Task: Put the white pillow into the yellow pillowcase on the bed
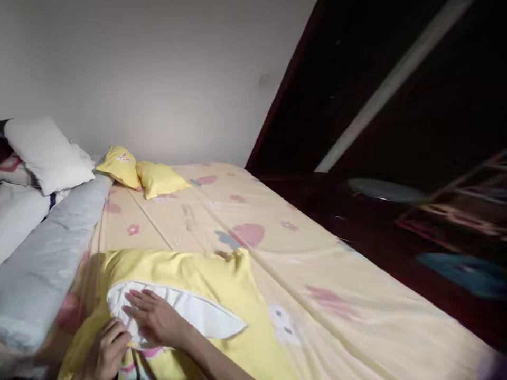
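Evidently soft and light, the yellow cover (pixel 216 279) lies on the bed (pixel 332 264), toward its near end and closer to the left edge, beside the long grey bolster (pixel 59 243) that runs along that side. A long, pointed gap in the cloth shows a white inner pillow (pixel 208 317). The left hand (pixel 106 351) has its fingers curled together and appears clamped on the near lip of the gap, at its left end; the fingertips are partly hidden, so how much cloth they hold is hard to tell. The right hand (pixel 156 319) is flat, gripping nothing, its fingers extended and slightly apart over the white surface in the gap. As a judgement, the cover should behave as thin, limp cloth that folds and bunches easily, while the inner pillow should squash under a palm and spring back; neither looks fragile or heavy. The lip seems the best place to pinch, since its pale edging gives a line to follow; whether that is a zip or a hem cannot be made out. The raised corner (pixel 241 257) on the far right would also suit a grip, being a loose peak of fabric. Pressing with a broad, open palm should suit the inner pillow better than fingertips, which would merely dent it.
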The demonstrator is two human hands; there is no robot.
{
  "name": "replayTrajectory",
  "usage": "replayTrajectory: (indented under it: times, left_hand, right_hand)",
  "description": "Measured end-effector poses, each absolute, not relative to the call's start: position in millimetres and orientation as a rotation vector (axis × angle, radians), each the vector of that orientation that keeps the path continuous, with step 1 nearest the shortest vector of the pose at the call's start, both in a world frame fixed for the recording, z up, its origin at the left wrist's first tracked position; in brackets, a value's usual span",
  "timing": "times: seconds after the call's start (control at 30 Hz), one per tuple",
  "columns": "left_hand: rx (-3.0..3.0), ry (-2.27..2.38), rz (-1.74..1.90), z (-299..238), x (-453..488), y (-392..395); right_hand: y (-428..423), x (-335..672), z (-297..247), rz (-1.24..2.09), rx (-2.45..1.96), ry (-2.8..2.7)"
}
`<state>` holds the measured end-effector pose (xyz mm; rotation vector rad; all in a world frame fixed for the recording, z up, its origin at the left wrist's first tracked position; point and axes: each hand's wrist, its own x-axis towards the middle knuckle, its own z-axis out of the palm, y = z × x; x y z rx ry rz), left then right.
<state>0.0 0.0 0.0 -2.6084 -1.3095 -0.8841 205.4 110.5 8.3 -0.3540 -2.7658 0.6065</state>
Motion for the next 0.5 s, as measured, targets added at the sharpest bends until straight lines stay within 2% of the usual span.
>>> replayTrajectory:
  times: [0.13,0.3,0.4,0.5]
  left_hand:
    - [-2.69,-1.424,-0.688,12.3,-31.2,-14.4]
    - [-2.729,-1.439,-0.524,33.7,-24.4,-2.8]
    - [-2.77,-1.432,-0.506,36.7,2.1,10.1]
    - [-2.792,-1.562,-0.538,26.0,14.5,13.3]
  right_hand:
    - [115.3,182.8,-40.5,0.598,-0.43,-2.887]
    - [103.7,136.2,-86.1,0.318,-0.66,-3.037]
    - [103.1,123.0,-82.8,0.24,-0.724,-3.042]
    - [107.3,141.4,-59.7,0.275,-0.595,-3.022]
